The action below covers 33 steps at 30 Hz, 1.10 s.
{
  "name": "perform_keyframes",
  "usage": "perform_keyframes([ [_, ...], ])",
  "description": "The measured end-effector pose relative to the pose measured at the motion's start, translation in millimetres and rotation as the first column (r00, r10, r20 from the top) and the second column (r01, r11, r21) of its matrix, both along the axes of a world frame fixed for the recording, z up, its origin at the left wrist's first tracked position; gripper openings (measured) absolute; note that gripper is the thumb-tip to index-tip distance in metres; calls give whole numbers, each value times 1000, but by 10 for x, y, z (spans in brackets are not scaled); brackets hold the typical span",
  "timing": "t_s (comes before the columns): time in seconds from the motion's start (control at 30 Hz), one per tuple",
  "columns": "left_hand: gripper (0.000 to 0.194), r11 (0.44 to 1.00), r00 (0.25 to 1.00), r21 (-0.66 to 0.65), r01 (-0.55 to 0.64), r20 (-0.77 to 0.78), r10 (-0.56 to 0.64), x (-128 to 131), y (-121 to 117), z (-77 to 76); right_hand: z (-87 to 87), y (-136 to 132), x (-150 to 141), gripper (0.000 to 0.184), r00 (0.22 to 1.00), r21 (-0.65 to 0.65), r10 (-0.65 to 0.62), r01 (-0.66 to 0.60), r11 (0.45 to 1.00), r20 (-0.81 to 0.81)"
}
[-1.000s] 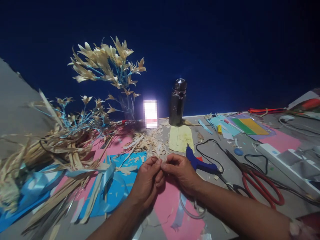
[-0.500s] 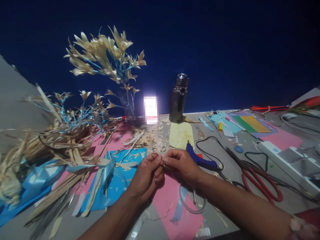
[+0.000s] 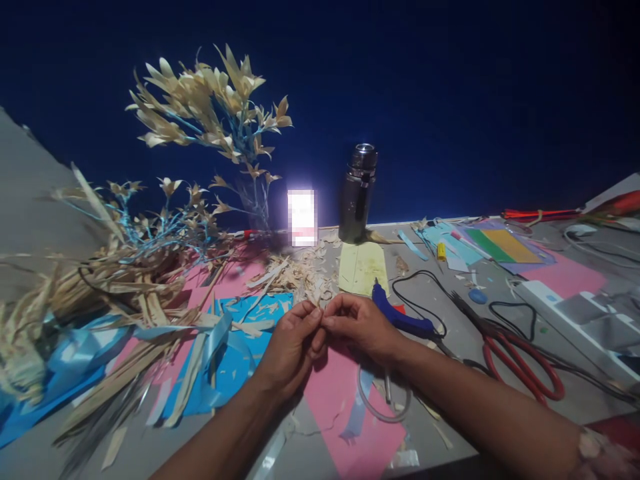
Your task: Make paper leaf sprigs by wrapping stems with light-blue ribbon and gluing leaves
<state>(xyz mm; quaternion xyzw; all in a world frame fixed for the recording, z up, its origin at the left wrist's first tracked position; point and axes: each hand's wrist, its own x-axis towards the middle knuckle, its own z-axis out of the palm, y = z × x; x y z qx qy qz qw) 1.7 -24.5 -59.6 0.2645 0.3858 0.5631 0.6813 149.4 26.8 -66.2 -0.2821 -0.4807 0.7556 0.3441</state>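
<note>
My left hand [image 3: 296, 343] and my right hand [image 3: 361, 325] meet fingertip to fingertip above a pink sheet [image 3: 367, 443]. Both are closed in a pinch, with thumbs pressed to the index fingers. Whatever lies between the fingertips is too small and covered to name. Just beyond the hands is a heap of pale dried-husk scraps [image 3: 300, 275]. A blue glue gun [image 3: 400, 319] lies right of my right hand, its nozzle over a yellow paper [image 3: 357, 270]. Under my right wrist a grey loop of tubing [image 3: 384, 420] rests on the pink sheet.
Red-handled scissors [image 3: 520, 363] and a white power strip [image 3: 550, 313] lie at right among black cords. A dark flask [image 3: 357, 193] stands at the back, beside a bright screen [image 3: 302, 217]. Dried-husk flowers [image 3: 205, 107], husk strips [image 3: 125, 387] and blue ribbon [image 3: 217, 347] fill the left.
Both hands stay pinched together in nearly the same place; the fingers shift only slightly. The surrounding things keep their places, with a very small shift of the whole view.
</note>
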Motion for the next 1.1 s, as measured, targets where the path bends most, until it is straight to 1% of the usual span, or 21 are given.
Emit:
perform_keyframes([
  [0.07, 32, 1000, 1000, 5, 5, -3, -5, -8, 3, -17, -6, 13, -2, 41, 999, -49, 17, -18, 999, -35],
  [0.13, 30, 1000, 1000, 9, 12, -5, -12, -19, 8, -25, -12, 37, 3, 42, 995, -120, 64, -72, 990, -71],
  [0.27, 27, 1000, 1000, 12, -4, -4, 4, -65, 20, 15, -5, 94, 36, 44, 976, -266, 159, -194, 944, -147],
  [0.4, 27, 1000, 999, -8, -23, -26, 23, -129, 29, 69, 1, 127, 68, 42, 952, -326, 211, -276, 904, -223],
  [0.47, 27, 1000, 998, 3, -22, -54, 22, -142, 31, 79, -4, 135, 75, 40, 950, -342, 213, -284, 896, -230],
  [0.53, 26, 998, 992, 33, -53, -110, 56, -135, 28, 77, -9, 142, 75, 40, 953, -364, 196, -271, 891, -230],
  [0.67, 31, 973, 940, 113, -201, -258, 224, -88, 7, 48, 5, 150, 72, 40, 962, -398, 121, -213, 892, -245],
  [0.73, 32, 959, 906, 143, -244, -320, 278, -66, -2, 22, 21, 148, 70, 40, 964, -408, 111, -205, 890, -243],
  [0.77, 31, 956, 896, 147, -252, -337, 288, -56, -3, 7, 28, 145, 68, 41, 964, -413, 115, -208, 886, -238],
  [0.83, 29, 965, 909, 118, -232, -328, 259, -41, 0, -18, 37, 135, 59, 43, 966, -410, 122, -208, 888, -226],
  [0.87, 28, 974, 927, 92, -209, -299, 227, -35, 4, -27, 37, 129, 52, 44, 968, -396, 126, -206, 895, -219],
  [0.93, 30, 987, 963, 37, -156, -216, 161, -27, 18, -34, 28, 113, 34, 47, 976, -334, 116, -174, 926, -185],
  [0.97, 32, 990, 976, 16, -138, -171, 138, -27, 26, -32, 21, 101, 26, 46, 986, -280, 83, -121, 952, -144],
  [1.0, 34, 991, 983, -3, -133, -127, 132, -28, 34, -28, 15, 88, 21, 43, 997, -195, 20, -35, 980, -78],
  [1.03, 37, 990, 987, -21, -139, -87, 136, -32, 43, -23, 11, 71, 18, 38, 997, -63, -75, 75, 995, 8],
  [1.07, 40, 988, 988, -43, -150, -54, 148, -37, 50, -18, 8, 53, 19, 31, 977, 120, -193, 182, 976, 94],
  [1.1, 43, 984, 986, -65, -163, -26, 162, -42, 57, -14, 7, 33, 23, 23, 934, 341, -321, 254, 905, 155],
])
